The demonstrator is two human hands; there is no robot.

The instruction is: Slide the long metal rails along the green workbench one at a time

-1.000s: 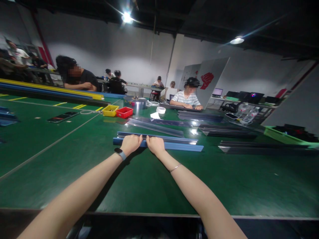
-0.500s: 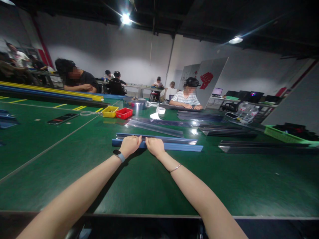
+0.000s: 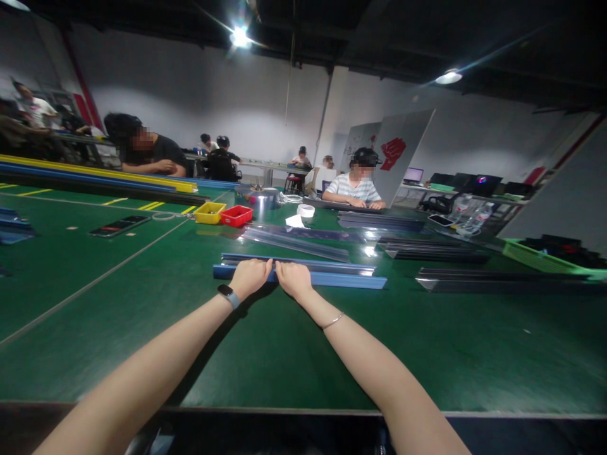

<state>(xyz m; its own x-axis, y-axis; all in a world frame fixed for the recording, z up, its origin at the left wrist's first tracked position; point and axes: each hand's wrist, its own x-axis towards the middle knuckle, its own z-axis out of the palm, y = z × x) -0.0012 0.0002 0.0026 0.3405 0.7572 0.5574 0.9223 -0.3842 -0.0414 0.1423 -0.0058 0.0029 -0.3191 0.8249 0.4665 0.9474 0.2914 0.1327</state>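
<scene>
A long blue profile strip [image 3: 348,280] with a clear glossy band along its channel lies crosswise on the green table [image 3: 294,360]. My left hand [image 3: 252,278], with a watch at the wrist, is closed over the strip left of its middle. Close beside it, my right hand [image 3: 294,279] grips the same strip, thumb side almost touching the left. Both sets of fingertips are hidden behind the strip. Just beyond lies a clear plastic strip [image 3: 298,244].
Dark profile strips [image 3: 497,280] lie to the right, near a green basket [image 3: 535,258]. Yellow [image 3: 210,213] and red [image 3: 237,216] trays, a tape roll [image 3: 306,210] and a phone [image 3: 119,226] stand farther back. A co-worker [image 3: 358,183] sits across the table.
My left hand has shifted slightly to the right along the strip, and my right hand slightly left, narrowing the gap between them. The blue strip has stayed in place.
</scene>
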